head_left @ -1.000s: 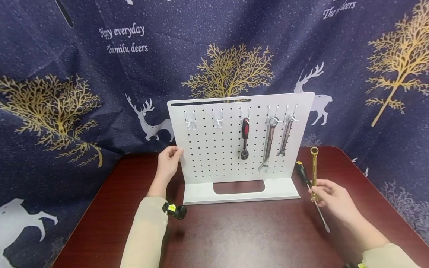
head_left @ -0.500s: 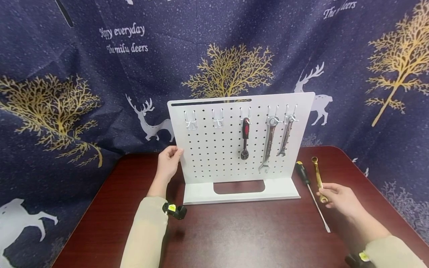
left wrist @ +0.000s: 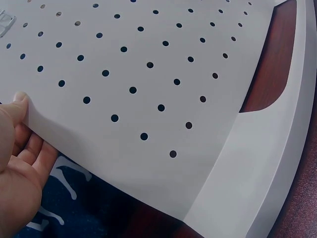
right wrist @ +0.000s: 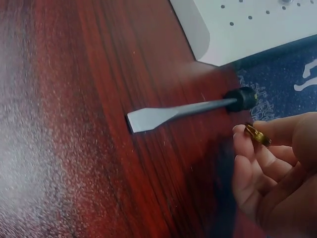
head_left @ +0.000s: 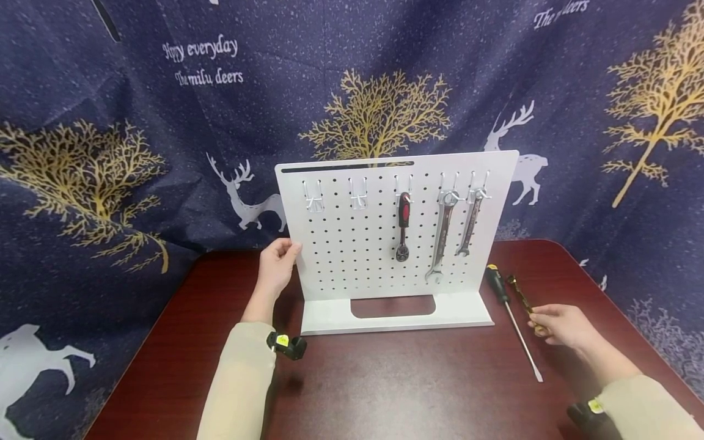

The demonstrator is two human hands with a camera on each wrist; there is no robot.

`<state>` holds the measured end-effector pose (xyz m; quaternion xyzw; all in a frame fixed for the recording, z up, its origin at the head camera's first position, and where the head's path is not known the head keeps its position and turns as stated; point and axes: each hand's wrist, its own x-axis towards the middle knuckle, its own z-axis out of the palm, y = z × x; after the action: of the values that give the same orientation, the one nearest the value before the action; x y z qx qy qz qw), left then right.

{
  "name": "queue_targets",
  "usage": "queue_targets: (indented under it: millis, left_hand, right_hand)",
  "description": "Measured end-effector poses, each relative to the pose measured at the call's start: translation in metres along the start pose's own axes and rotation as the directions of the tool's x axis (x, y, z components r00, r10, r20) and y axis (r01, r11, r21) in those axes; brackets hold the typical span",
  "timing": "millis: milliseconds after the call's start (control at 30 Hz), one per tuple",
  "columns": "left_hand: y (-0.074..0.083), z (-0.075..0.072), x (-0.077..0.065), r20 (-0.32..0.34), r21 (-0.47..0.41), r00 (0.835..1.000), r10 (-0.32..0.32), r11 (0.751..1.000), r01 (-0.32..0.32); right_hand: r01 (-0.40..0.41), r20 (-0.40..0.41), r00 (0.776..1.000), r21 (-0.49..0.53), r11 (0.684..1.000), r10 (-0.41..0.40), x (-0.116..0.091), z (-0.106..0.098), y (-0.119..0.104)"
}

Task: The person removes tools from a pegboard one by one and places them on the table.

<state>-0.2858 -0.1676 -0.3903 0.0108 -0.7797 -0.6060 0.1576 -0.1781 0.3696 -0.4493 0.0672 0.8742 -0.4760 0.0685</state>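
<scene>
At the left edge of a white pegboard stand, my left hand pinches the panel between thumb and fingers; the left wrist view shows the thumb on the front face. My right hand pinches a gold wrench near its lower end, right of the board. Its ring end points away from me, and the fingers cover part of it. Beside it on the table lies a screwdriver with a dark green handle; its flat tip faces the camera in the right wrist view.
A ratchet with a red and black handle hangs on the board, with a large wrench and a smaller wrench to its right. Two clear hooks at the left bear nothing. A dark blue cloth hangs behind the reddish table.
My right hand has moved slightly right and lowered the gold wrench from upright to a flatter tilt beside the screwdriver. My left hand has stayed at the board's edge.
</scene>
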Motion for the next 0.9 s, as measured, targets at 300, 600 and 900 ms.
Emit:
queue_targets:
  millis: [300,600,900]
  left_hand:
    - [-0.0005,0.0000,0.0008,-0.001,-0.003,1.000,0.000,1.000,0.000]
    - [-0.0012,-0.0007,0.0007,0.001,-0.003,1.000,-0.011,1.000,0.011]
    - [-0.0022,-0.0004,0.0007,-0.006,-0.002,1.000,0.012,1.000,-0.012]
  right_hand:
    - [0.003,-0.042,0.999,-0.088,0.996,-0.007,0.0002,-0.0026,0.0007]
    - [0.002,-0.108,0.994,-0.167,0.986,-0.020,0.0003,-0.0031,-0.0058]
    - [-0.013,-0.124,0.992,-0.215,0.977,-0.014,0.0020,-0.0051,-0.0061]
